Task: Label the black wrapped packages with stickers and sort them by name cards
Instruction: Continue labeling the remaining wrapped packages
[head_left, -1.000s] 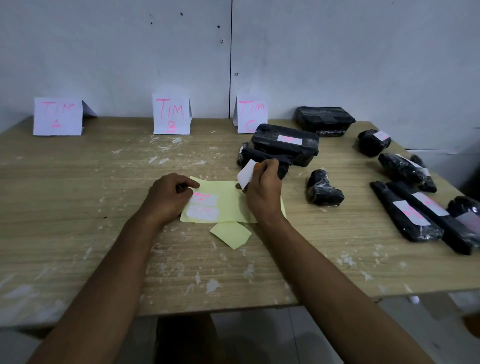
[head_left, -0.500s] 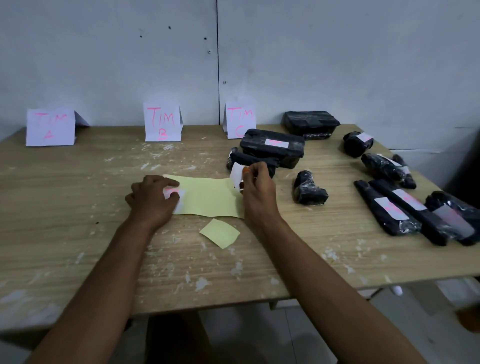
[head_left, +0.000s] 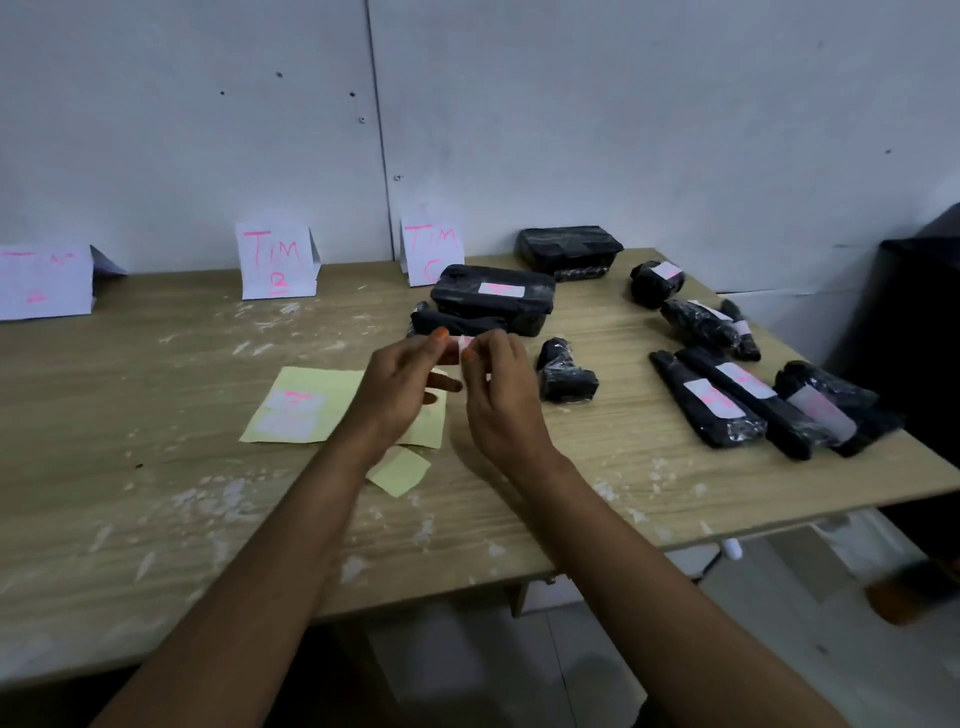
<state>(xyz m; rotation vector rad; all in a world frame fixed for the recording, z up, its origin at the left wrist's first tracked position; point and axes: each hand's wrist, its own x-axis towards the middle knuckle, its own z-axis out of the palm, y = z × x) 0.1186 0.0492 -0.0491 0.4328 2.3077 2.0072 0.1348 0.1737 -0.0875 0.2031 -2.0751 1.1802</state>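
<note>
Hands meet above the table: left hand and right hand pinch one white sticker between them, three name cards beyond, nine black packages rightward.

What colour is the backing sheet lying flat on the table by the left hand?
Pale yellow backing sheet, with white stickers on it; the head view shows it.

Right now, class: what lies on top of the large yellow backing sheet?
On the yellow backing sheet, two white stickers remain, one marked pink. The left hand hovers above its right part, hiding anything there.
</note>
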